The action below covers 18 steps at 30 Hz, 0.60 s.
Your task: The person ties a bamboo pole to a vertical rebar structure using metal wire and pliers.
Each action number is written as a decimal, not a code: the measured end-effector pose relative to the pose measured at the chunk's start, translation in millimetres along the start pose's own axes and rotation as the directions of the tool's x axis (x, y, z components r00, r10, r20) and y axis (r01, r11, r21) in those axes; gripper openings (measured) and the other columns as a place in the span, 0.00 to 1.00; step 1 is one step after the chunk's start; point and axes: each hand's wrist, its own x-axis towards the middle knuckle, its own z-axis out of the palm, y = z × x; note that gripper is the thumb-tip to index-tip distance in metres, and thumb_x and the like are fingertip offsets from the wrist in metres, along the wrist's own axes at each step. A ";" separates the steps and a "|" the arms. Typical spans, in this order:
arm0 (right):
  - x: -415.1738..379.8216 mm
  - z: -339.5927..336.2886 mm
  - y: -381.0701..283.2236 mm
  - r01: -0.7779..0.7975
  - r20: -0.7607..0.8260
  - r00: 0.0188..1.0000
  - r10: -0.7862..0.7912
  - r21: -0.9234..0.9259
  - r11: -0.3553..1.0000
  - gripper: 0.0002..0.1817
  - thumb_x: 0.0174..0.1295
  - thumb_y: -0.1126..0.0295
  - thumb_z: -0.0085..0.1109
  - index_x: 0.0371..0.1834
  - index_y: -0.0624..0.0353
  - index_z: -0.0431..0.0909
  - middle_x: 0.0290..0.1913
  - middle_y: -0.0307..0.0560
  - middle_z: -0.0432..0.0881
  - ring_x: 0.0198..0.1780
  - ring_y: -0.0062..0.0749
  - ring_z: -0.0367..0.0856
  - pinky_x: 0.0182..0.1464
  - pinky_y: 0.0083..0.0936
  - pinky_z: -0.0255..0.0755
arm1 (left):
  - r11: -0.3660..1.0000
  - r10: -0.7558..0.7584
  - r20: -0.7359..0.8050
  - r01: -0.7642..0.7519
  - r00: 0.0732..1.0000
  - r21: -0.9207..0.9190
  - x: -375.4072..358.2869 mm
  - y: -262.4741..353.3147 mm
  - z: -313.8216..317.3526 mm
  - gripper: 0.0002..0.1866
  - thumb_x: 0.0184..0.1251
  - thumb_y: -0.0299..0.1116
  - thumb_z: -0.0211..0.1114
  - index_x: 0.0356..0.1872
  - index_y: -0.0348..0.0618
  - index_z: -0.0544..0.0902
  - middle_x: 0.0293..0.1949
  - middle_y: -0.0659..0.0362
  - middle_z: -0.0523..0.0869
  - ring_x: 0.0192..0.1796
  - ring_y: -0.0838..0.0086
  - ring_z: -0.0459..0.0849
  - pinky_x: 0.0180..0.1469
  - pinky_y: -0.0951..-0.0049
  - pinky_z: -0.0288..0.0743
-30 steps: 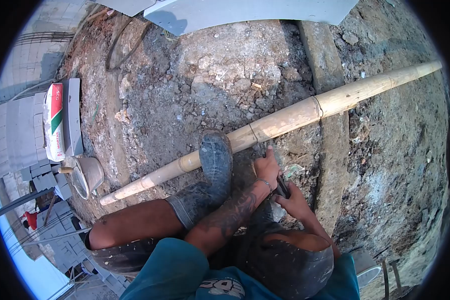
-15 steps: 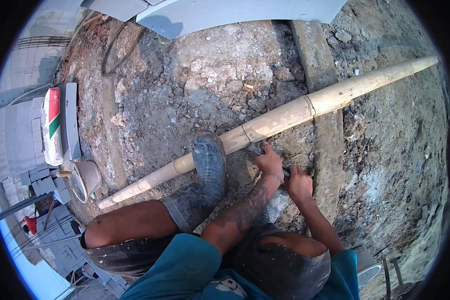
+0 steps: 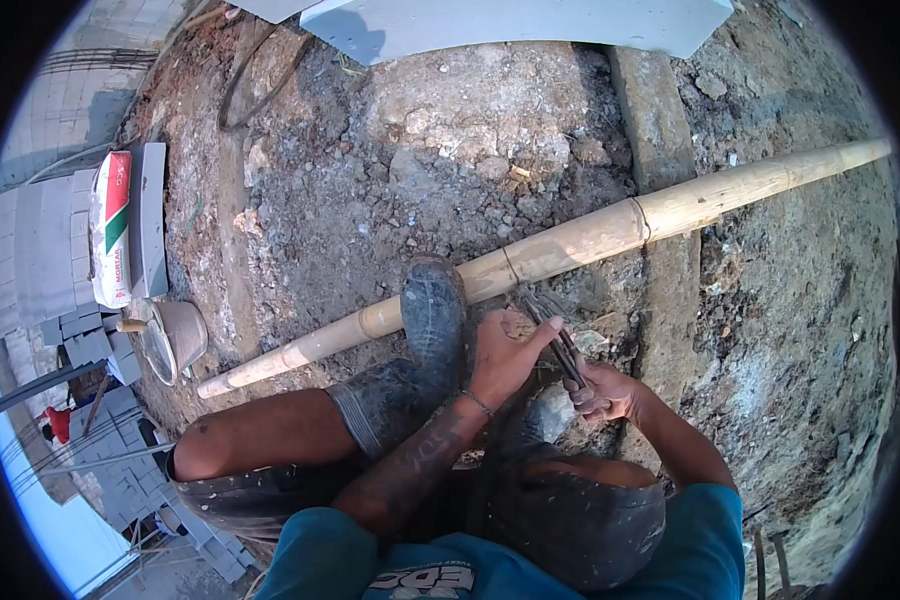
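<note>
A long pale bamboo pole (image 3: pixel 580 240) lies diagonally over the ground, with thin dark bands around it at a few places. Just below the pole, my right hand (image 3: pixel 606 390) is closed around the handles of dark metal pincers (image 3: pixel 570 358), whose head points up toward the pole. My left hand (image 3: pixel 505 352) is beside the pincers, its thumb reaching to them and its other fingers curled; what those fingers hold is too small to make out. My left boot (image 3: pixel 433 310), grey with mud, rests against the pole.
Grey panels (image 3: pixel 510 25) lie at the top. Wooden boards (image 3: pixel 660 120) are set in the rough soil. At left are a mortar bag (image 3: pixel 112 230), a bucket (image 3: pixel 178 338) with a wooden-handled tool, and stacked grey blocks (image 3: pixel 45 250).
My left hand has drawn back from the pole, down and to the left. My right hand has moved slightly down, and the pincers now show more fully between the hands.
</note>
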 end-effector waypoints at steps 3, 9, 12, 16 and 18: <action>-12.3 7.8 -11.2 0.014 -0.213 0.975 -0.067 -0.240 0.971 0.19 0.59 0.48 0.57 0.28 0.52 0.69 0.16 0.30 0.63 0.14 0.16 0.61 0.16 0.18 0.57 | 0.061 -0.213 0.514 0.537 0.831 -0.842 23.3 -0.1 48.3 0.26 0.55 0.53 0.66 0.31 0.37 0.71 0.34 0.56 0.76 0.32 0.72 0.77 0.35 0.69 0.75; -22.9 17.1 -26.4 0.031 -0.282 0.919 -0.277 -0.648 0.761 0.12 0.50 0.69 0.64 0.35 0.57 0.73 0.19 0.42 0.74 0.20 0.35 0.76 0.25 0.33 0.73 | 0.386 -0.635 0.054 0.378 0.770 -0.842 51.4 12.5 103.9 0.24 0.60 0.51 0.62 0.18 0.42 0.70 0.16 0.61 0.71 0.13 0.75 0.68 0.15 0.74 0.66; -20.6 22.8 -13.5 -0.317 -0.133 0.436 -0.890 -0.948 -0.014 0.25 0.42 0.69 0.66 0.46 0.63 0.71 0.36 0.59 0.79 0.37 0.54 0.80 0.40 0.37 0.74 | 0.364 -0.651 0.016 0.331 0.759 -0.870 59.4 12.3 116.5 0.23 0.61 0.51 0.61 0.18 0.42 0.69 0.16 0.61 0.71 0.13 0.75 0.67 0.15 0.73 0.64; -6.7 7.0 -3.0 -0.411 -0.008 0.287 -0.958 -0.904 -0.115 0.27 0.43 0.67 0.66 0.50 0.60 0.71 0.40 0.56 0.78 0.39 0.51 0.79 0.41 0.38 0.74 | 0.292 -0.653 0.004 0.257 0.757 -0.921 65.9 4.3 125.4 0.23 0.63 0.51 0.58 0.18 0.43 0.69 0.15 0.61 0.70 0.12 0.75 0.65 0.14 0.73 0.61; -4.6 3.7 -2.1 -0.503 0.051 0.222 -0.974 -0.850 -0.159 0.26 0.43 0.66 0.66 0.49 0.57 0.72 0.39 0.53 0.78 0.40 0.49 0.79 0.41 0.38 0.73 | 0.290 -0.665 -0.021 0.233 0.746 -0.928 69.4 1.8 130.9 0.23 0.64 0.50 0.56 0.17 0.43 0.69 0.14 0.61 0.70 0.12 0.75 0.65 0.14 0.73 0.61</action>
